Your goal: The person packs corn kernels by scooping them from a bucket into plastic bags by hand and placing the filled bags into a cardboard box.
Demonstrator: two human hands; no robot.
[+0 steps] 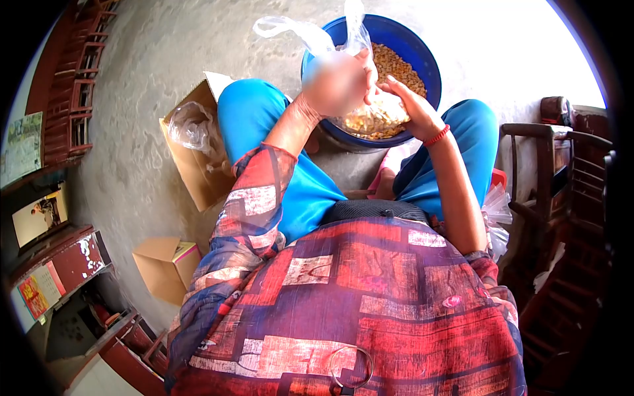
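Observation:
Over a round blue tub (430, 63) of yellowish pieces (399, 66), a clear plastic bag (378, 117) filled with similar pieces hangs between my hands. The bag's loose handles (294, 32) stick up above. My left hand (337, 82) is at the bag's neck, its fingers partly blurred and curled against the plastic. On the right, my right hand (416, 109), with a red bracelet at the wrist, lies against the side of the full bag, fingers extended and thumb apart.
An open cardboard box (188, 168) with clear plastic bags (191, 125) stands left of my knee. A smaller box (162, 267) is below it. Dark wooden chairs (538, 178) stand at the right, beside more plastic bags (496, 208). Shelves and wooden furniture line the left.

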